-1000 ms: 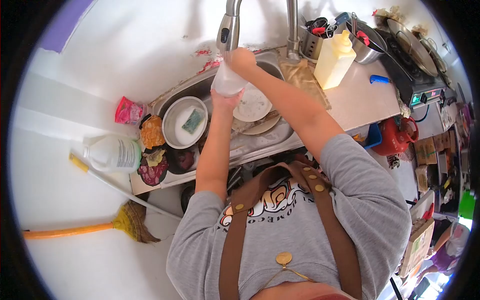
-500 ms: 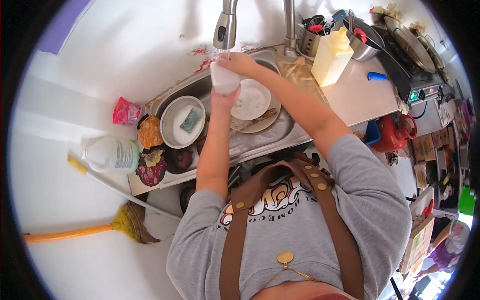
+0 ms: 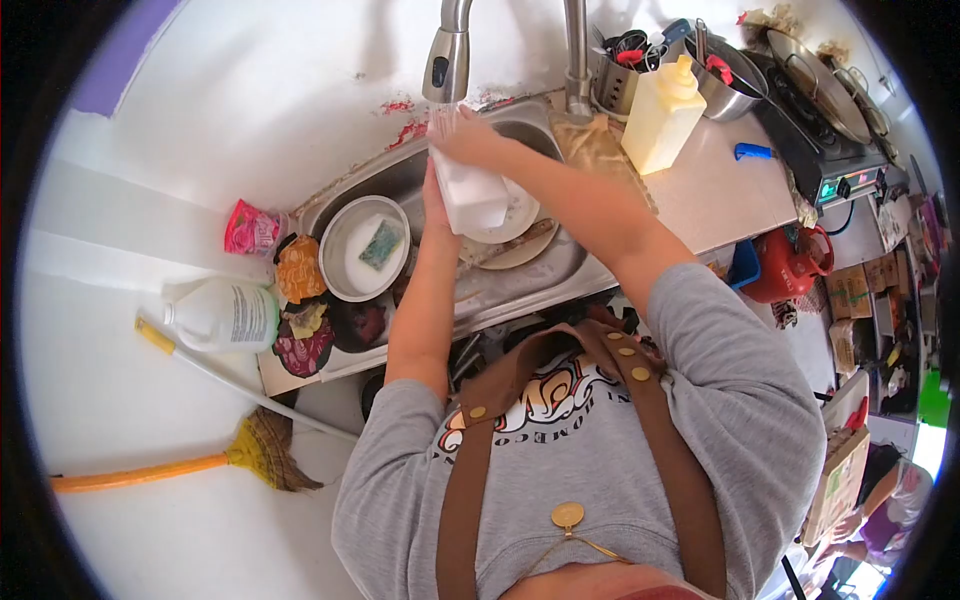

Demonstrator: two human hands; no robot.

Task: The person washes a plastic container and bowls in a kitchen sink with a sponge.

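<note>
The left hand (image 3: 436, 198) clasps the white container (image 3: 476, 200), now turned below the tap (image 3: 446, 68), while right hand (image 3: 467, 138), grip unclear, seemingly rinses another side.

Wht container (image 3: 474, 197) in L fingers (image 3: 433, 192), R fingers (image 3: 459, 140) at upper end — under faucet (image 3: 446, 68) w/ spray (image 3: 441, 117)

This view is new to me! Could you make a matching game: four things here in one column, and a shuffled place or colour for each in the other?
1. White container
2. Green sponge
3. Yellow bottle
4. Broom handle

A. Standing on the counter
B. Orange
C. In the left hand, beneath the faucet
D. Inside the round metal bowl

Right pairs: 1-C, 2-D, 3-A, 4-B.
</note>
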